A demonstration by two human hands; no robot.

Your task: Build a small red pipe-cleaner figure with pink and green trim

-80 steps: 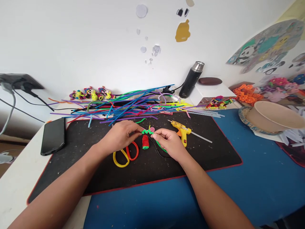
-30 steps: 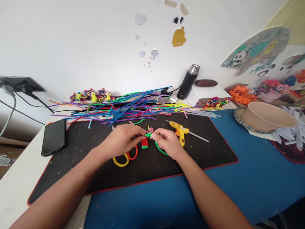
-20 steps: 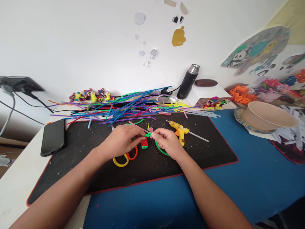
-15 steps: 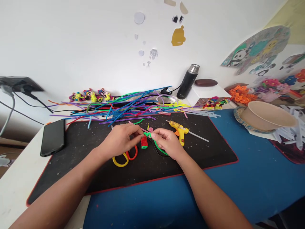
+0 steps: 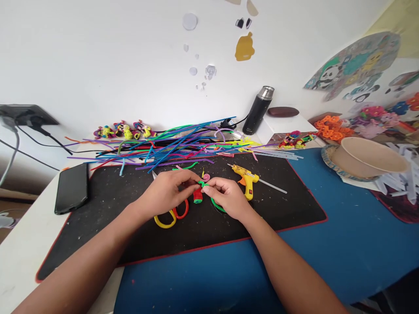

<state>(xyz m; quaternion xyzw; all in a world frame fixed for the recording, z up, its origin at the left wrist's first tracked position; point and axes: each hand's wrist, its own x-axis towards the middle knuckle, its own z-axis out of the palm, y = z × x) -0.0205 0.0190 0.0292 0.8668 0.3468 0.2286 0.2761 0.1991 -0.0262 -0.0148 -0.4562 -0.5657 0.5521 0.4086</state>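
Between my two hands is a green pipe cleaner, bent into small waves. My left hand pinches one end of the wavy part. Thumb and fingers of my right hand are closed on the other side, and a loose green length hangs below it. Just under the fingertips, a red roll with a green end rests on the black mat. A pink coil lies behind the hands. Scissors with yellow and red handles lie partly hidden under my left hand.
A yellow glue gun with a glue stick lies right of my hands. Many coloured pipe cleaners are heaped along the wall. A phone is at the left, a black flask behind, and a bowl at the right.
My right hand has moved slightly left, closer to my left hand. The wavy green stretch showing between the fingers is shorter and more bunched.
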